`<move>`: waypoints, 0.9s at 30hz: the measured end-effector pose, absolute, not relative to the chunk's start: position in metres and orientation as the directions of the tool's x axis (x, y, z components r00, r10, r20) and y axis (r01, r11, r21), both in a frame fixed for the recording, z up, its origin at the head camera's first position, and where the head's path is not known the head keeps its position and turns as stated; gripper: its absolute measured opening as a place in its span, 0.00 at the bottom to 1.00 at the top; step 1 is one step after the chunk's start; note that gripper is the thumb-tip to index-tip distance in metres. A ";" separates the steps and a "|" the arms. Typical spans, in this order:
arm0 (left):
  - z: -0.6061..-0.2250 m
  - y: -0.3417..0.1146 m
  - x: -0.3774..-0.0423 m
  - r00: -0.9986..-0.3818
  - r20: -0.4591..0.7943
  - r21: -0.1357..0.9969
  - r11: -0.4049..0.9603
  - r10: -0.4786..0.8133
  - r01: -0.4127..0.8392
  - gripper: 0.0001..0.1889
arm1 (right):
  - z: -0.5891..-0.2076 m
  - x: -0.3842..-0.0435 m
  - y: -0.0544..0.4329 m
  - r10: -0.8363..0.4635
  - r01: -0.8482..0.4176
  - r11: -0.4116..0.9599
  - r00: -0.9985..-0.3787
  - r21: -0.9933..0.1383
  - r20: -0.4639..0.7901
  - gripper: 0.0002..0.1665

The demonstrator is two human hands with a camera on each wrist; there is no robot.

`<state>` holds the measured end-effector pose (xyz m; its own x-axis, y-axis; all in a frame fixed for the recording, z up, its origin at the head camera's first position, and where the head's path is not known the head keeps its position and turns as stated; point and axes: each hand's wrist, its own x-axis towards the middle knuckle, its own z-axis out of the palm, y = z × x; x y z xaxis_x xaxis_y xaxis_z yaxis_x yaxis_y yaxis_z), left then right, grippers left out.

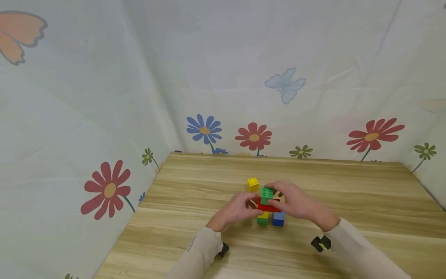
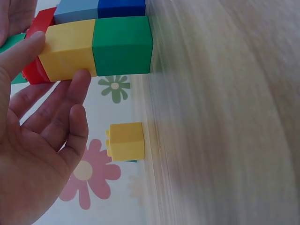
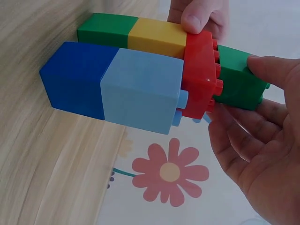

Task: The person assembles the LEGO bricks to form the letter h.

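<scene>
The red brick, oblong, of glossy plastic, sits on the yellow brick above the desk. Over it I see the right hand, half closed, pinching the green brick. Below it, the left hand, curved, grips the yellow brick. Whether it joins the light-blue brick, I cannot tell.

A green block at 12 o'clock from the red block; 1 yellow block at 11; yellow-over-green stack at 7; pale-over-dark-blue stack at 5. Tan wood-grain table; white cloth with red, blue, green flowers.
</scene>
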<state>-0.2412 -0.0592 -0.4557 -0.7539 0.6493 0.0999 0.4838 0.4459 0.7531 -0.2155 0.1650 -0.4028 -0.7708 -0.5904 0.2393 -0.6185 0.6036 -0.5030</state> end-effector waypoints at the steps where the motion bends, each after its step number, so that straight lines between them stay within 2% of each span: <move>1: -0.456 -0.059 -0.241 -0.754 0.101 0.753 0.445 0.650 0.485 0.15 | -0.403 -0.215 0.164 -0.591 -0.616 0.605 -0.772 -0.505 0.234 0.26; 19: -0.460 -0.060 -0.242 -0.758 0.111 0.750 0.446 0.642 0.488 0.13 | -0.406 -0.215 0.160 -0.595 -0.609 0.598 -0.773 -0.521 0.220 0.28; 27: -0.461 -0.061 -0.242 -0.757 0.114 0.759 0.435 0.643 0.484 0.12 | -0.406 -0.215 0.159 -0.613 -0.637 0.579 -0.752 -0.510 0.244 0.28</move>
<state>-0.2419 -0.0605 -0.4615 -0.7575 0.6429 0.1138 0.4836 0.4354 0.7593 -0.2153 0.1588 -0.4064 -0.7518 -0.6125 0.2440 -0.6368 0.5786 -0.5096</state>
